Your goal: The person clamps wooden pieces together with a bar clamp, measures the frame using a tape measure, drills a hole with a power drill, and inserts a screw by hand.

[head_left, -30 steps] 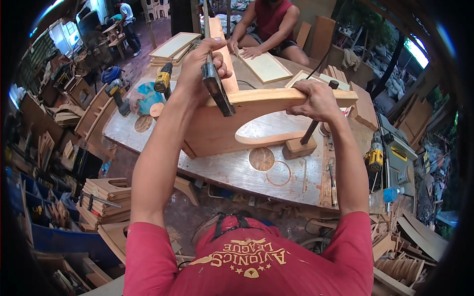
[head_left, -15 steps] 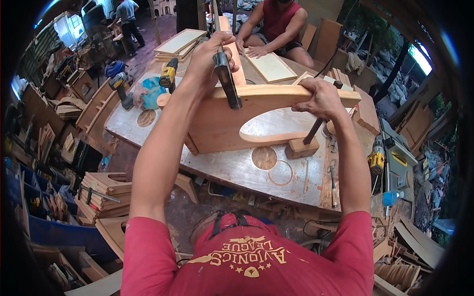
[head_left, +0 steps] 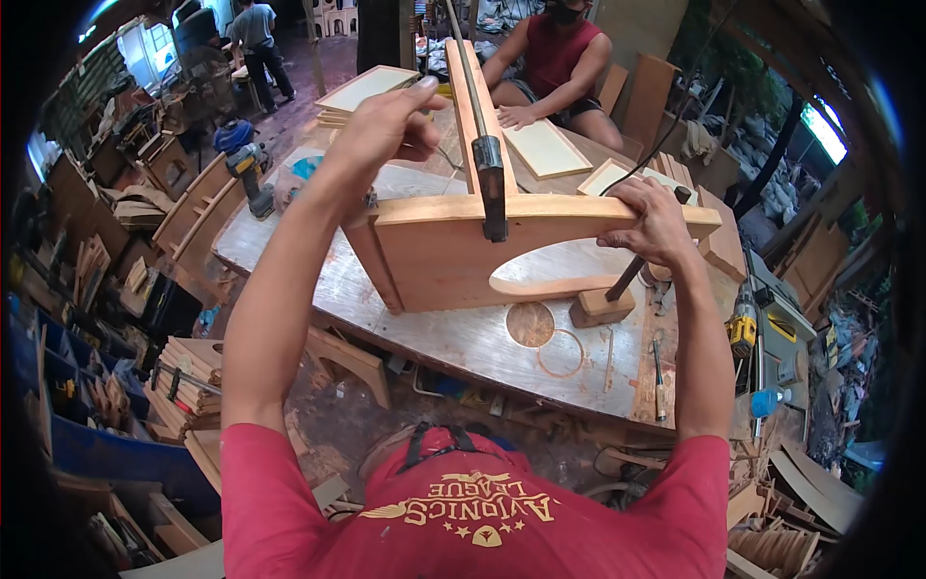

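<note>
A wooden panel assembly [head_left: 434, 256] with a curved cut-out stands on edge on the metal-topped workbench [head_left: 463, 338]. A bar clamp [head_left: 493, 188] hooks its dark jaw over the panel's top edge, and its long bar runs away along an upright wooden piece [head_left: 465, 121]. My left hand [head_left: 386, 125] is off the clamp, thumb stretched out and fingers loosely bent, holding nothing. My right hand [head_left: 651, 222] grips the panel's top edge near its right end. Beside that hand leans the dark handle of a wooden mallet [head_left: 603, 307], head down on the bench.
Across the bench a person in a sleeveless red top [head_left: 564, 58] rests a hand on a framed panel [head_left: 545, 148]. A cordless drill [head_left: 253, 179] stands left, another drill [head_left: 742, 323] right. A chisel [head_left: 659, 381] lies near the bench's front edge. Another person [head_left: 256, 48] stands far left.
My left hand has let go of the clamp and moved left. The clamp now stays on the panel by itself. My right hand keeps its grip, and the view has shifted slightly.
</note>
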Demonstrator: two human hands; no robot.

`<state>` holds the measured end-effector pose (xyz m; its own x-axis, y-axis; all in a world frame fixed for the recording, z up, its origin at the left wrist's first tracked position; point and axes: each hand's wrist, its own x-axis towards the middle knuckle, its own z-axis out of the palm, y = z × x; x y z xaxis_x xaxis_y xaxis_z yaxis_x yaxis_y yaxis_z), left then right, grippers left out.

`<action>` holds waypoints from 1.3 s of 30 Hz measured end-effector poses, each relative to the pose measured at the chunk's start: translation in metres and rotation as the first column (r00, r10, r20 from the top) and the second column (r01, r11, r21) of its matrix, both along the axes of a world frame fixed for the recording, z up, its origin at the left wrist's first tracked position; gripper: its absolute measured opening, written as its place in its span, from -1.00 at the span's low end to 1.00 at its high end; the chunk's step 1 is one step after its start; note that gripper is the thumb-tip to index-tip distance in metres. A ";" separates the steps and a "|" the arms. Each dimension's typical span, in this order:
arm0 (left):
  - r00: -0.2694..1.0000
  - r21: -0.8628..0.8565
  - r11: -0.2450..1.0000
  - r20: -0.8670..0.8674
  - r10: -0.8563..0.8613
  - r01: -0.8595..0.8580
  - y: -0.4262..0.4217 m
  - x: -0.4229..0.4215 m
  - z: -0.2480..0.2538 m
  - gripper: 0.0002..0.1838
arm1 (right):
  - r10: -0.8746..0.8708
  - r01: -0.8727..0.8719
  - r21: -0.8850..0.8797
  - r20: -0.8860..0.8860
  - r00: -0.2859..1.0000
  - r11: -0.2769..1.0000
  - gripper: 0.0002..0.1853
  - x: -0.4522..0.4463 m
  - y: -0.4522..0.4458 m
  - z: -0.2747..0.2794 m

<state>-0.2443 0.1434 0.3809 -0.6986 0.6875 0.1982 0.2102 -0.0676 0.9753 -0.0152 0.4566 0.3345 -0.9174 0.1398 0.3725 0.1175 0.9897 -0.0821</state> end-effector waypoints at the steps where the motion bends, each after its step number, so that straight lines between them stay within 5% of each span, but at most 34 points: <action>1: 0.995 -0.042 0.998 -0.084 0.051 -0.055 -0.010 -0.001 0.000 -0.45 | 0.001 -0.001 0.015 -0.014 1.000 1.000 -0.29 -0.001 -0.002 0.001; 3: 0.960 -0.118 0.979 -0.247 0.132 -0.165 -0.028 -0.006 -0.005 -0.47 | -0.004 0.005 0.037 -0.030 1.000 0.999 -0.32 0.003 -0.009 0.004; 4: 0.963 -0.135 0.984 -0.259 0.075 -0.113 -0.036 -0.014 -0.015 -0.51 | -0.064 0.065 -0.011 0.080 0.995 0.998 -0.31 0.004 -0.014 0.011; 8: 0.875 -0.386 0.919 -0.468 -0.126 -0.074 -0.047 0.002 -0.048 -0.49 | 0.023 -0.021 0.037 -0.037 0.999 0.999 -0.34 0.003 -0.009 0.003; 39: 0.894 -0.317 0.945 -0.395 -0.209 0.081 -0.043 -0.006 -0.054 -0.56 | -0.103 0.104 -0.072 0.015 0.995 0.992 -0.30 -0.001 -0.012 0.005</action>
